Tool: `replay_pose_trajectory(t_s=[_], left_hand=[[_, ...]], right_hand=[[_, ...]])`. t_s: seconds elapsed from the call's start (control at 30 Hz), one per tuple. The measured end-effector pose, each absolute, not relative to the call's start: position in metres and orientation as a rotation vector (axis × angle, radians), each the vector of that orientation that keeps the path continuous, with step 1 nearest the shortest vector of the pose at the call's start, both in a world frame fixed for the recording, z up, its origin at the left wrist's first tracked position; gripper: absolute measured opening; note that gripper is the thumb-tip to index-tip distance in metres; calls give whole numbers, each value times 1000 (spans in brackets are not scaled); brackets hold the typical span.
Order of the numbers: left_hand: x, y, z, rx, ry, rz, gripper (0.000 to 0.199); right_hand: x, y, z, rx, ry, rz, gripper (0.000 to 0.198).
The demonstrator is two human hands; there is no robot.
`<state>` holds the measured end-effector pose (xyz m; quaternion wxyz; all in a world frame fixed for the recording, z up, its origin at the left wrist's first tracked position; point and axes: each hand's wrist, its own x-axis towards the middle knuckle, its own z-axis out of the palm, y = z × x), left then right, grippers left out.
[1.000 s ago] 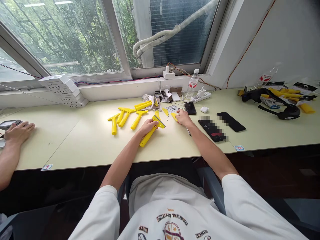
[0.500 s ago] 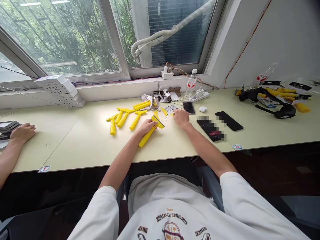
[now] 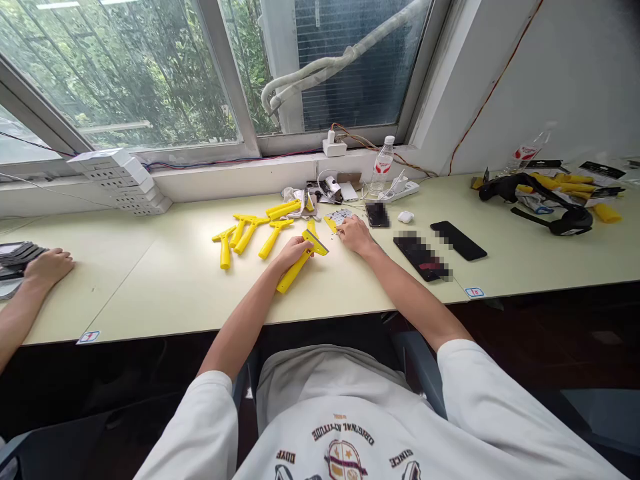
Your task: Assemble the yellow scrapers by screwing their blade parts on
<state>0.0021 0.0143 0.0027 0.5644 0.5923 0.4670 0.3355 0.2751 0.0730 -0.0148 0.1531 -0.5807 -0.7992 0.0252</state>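
The left hand point(image 3: 293, 253) is curling loosely around the head end of a yellow scraper point(image 3: 301, 261), pinning it flat on the table point(image 3: 165, 287) with its handle pointing back toward the person and its dark-edged blade holder angled toward the right. The right hand point(image 3: 353, 235) is reaching out with bent fingers and is picking at something small on a little sheet of tiny parts point(image 3: 341, 217) just beyond it; whether anything is pinched between the fingertips is too small to tell. This reads as an assembly step: one hand is steadying the scraper while the other is fetching a small part for its head. The next move would call for a fine pinch and a careful carry back to the blade holder, with the scraper kept from turning. Just to the left, a cluster of more yellow scrapers point(image 3: 250, 233) is lying loose on the table. To the right, a dark phone point(image 3: 457, 240) is lying flat, and a water bottle point(image 3: 383, 163) is standing by the window ledge. Far right, black headphones point(image 3: 560, 217) are sitting among more yellow parts. At the far left edge, another person's hand point(image 3: 47, 267) is resting on the table.
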Motion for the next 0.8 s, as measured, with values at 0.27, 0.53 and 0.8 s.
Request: replay_pose_trajectory(t_s=[0.27, 0.53, 0.8], left_hand=[[1, 16, 3, 1454, 1099, 771, 20], [1, 15, 3, 1448, 1119, 762, 22], [3, 12, 9, 1479, 1142, 758, 22]], right_hand=[[277, 76, -19, -1573, -2236, 60, 41], [274, 71, -19, -1545, -2252, 100, 27], [273, 64, -11, -1605, -2330, 218, 20]])
